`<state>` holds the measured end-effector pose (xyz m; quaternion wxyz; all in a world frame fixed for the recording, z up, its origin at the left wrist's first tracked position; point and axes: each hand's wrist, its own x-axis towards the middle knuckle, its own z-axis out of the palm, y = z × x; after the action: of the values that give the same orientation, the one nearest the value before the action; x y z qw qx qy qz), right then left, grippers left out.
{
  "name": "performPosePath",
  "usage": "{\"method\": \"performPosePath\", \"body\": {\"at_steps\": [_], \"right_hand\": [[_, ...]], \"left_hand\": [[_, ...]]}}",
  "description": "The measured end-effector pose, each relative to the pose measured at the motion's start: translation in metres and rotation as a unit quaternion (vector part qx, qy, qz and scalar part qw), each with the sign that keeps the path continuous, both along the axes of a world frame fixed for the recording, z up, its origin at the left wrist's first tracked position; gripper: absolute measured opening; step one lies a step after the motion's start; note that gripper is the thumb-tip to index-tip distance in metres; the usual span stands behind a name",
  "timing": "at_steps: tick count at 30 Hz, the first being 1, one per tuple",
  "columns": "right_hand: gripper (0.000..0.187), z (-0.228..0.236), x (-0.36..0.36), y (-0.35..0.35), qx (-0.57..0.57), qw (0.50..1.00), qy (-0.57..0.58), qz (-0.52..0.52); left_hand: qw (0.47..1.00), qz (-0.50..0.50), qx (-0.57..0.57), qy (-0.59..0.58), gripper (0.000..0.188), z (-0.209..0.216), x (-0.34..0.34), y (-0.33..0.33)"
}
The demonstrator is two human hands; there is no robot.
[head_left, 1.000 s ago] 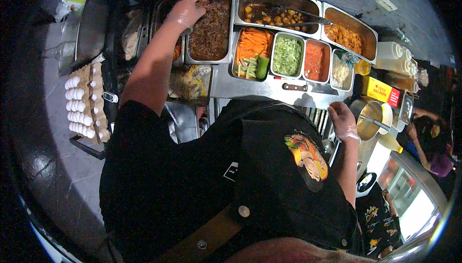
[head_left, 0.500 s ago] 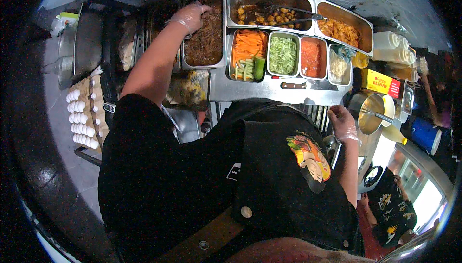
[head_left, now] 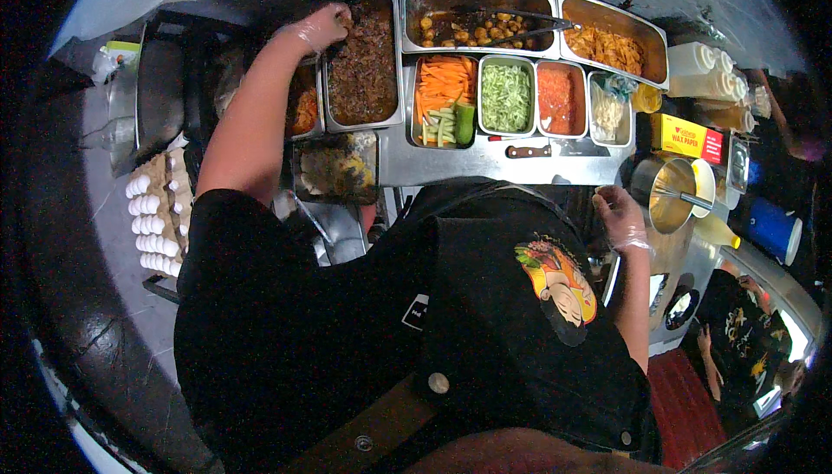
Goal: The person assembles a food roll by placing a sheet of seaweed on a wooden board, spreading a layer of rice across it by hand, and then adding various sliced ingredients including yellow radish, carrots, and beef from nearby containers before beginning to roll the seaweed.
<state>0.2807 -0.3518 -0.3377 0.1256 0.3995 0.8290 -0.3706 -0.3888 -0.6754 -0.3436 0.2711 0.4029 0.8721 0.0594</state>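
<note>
Overhead, gloved left hand pinches dark shredded filling from steel pan; gloved right hand, right of pan, hangs loosely curled, empty.

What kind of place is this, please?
Most likely a food stall or small commercial kitchen. A steel counter holds a row of metal pans: shredded brown meat, carrot sticks, chopped greens. Egg trays are stacked at the left, and both the left hand and the right hand wear clear gloves.

Black short-sleeved shirt with colourful print, clear gloves.
</note>
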Motion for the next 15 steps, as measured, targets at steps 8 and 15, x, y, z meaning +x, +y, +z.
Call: {"method": "performPosePath", "body": {"at_steps": [8, 15], "right_hand": [[0.030, 0.003, 0.000, -0.005, 0.009, 1.000, 0.016, -0.004], [0.028, 0.004, 0.006, -0.008, 0.030, 0.999, 0.020, -0.001]], "left_hand": [[0.998, 0.028, -0.044, -0.025, 0.033, 0.067, 0.023, 0.025], [0.997, -0.008, -0.051, -0.055, 0.037, 0.063, 0.031, 0.040]]}}
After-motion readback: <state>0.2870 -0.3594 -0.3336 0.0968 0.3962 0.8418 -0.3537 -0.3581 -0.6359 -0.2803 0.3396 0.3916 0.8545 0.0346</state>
